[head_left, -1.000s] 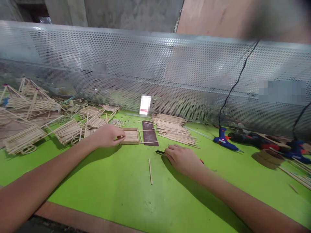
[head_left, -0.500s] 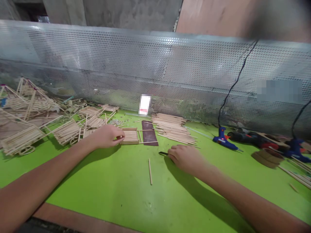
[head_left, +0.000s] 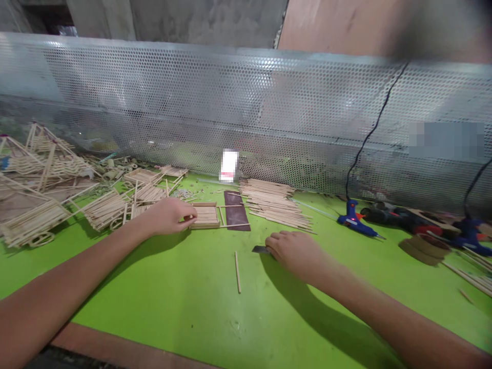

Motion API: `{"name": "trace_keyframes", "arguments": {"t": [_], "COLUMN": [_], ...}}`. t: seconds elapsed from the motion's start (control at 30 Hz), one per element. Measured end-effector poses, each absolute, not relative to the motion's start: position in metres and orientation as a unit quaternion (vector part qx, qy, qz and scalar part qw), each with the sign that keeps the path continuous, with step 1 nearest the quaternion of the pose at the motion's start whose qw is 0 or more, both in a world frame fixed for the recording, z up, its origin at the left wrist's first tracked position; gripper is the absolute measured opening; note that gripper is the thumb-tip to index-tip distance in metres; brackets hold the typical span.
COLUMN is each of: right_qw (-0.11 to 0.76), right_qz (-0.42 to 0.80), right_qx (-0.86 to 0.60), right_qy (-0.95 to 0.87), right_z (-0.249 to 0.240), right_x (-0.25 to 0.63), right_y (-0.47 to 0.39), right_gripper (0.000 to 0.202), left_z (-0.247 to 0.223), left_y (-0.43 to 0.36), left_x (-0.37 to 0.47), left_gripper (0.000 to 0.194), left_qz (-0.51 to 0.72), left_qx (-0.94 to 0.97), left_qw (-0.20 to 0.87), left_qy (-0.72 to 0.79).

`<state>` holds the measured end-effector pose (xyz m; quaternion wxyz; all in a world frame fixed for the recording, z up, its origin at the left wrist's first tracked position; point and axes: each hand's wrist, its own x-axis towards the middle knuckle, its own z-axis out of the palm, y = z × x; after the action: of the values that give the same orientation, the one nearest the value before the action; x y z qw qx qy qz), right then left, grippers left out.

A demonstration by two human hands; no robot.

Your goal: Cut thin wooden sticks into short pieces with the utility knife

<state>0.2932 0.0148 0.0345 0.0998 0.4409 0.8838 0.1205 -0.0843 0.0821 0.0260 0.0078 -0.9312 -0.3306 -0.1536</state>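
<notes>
My left hand (head_left: 169,216) rests on the green table (head_left: 172,297), its fingertips pinching the left edge of a small flat panel of wooden sticks (head_left: 206,214). My right hand (head_left: 295,251) lies knuckles-up on the table over a small dark tool; only the tool's dark tip (head_left: 260,249) shows past the fingers. A single loose stick (head_left: 238,271) lies between the two hands. A dark brown rectangular sheet (head_left: 236,210) sits just right of the panel, with thin sticks across it.
A pile of loose sticks (head_left: 274,203) lies behind my right hand. Stick-built frames and panels (head_left: 57,200) crowd the left. Blue glue guns (head_left: 355,219) with black cords and a tape roll (head_left: 423,249) lie at right. A perforated metal barrier (head_left: 246,113) closes the back.
My right hand has shifted slightly over the dark tool, and the visible tip now lies a little nearer to me. My left hand has kept its hold on the stick panel.
</notes>
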Motion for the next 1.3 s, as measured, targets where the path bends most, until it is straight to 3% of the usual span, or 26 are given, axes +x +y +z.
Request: {"name": "trace_keyframes", "arguments": {"t": [0.33,0.6,0.8,1.03,1.3], "right_qw": [0.14,0.054,-0.024,-0.008,-0.048], "right_qz": [0.087,0.058,0.008,0.062,0.076], "right_qx": [0.479,0.446,0.339,0.26,0.256], "right_qy": [0.862,0.892,0.94,0.964,0.962], "right_z": [0.057,0.046,0.036,0.023,0.015], "right_x": [0.301,0.289,0.277,0.284,0.279], "right_y": [0.016,0.017,-0.004,-0.031,-0.041], "right_gripper": [0.013,0.02,0.022,0.027,0.02], "left_z": [0.025,0.025,0.029,0.017,0.004], "left_y": [0.082,0.081,0.052,-0.008,-0.014], "left_x": [-0.084,-0.083,-0.054,-0.002,0.008], "left_gripper": [0.028,0.028,0.031,0.044,0.024], "left_qz": [-0.164,-0.164,-0.181,-0.149,-0.154], "left_qx": [-0.931,-0.933,-0.937,-0.966,-0.971], "left_qw": [0.005,0.005,-0.051,-0.032,0.007], "left_qy": [-0.326,-0.32,-0.294,-0.209,-0.182]}}
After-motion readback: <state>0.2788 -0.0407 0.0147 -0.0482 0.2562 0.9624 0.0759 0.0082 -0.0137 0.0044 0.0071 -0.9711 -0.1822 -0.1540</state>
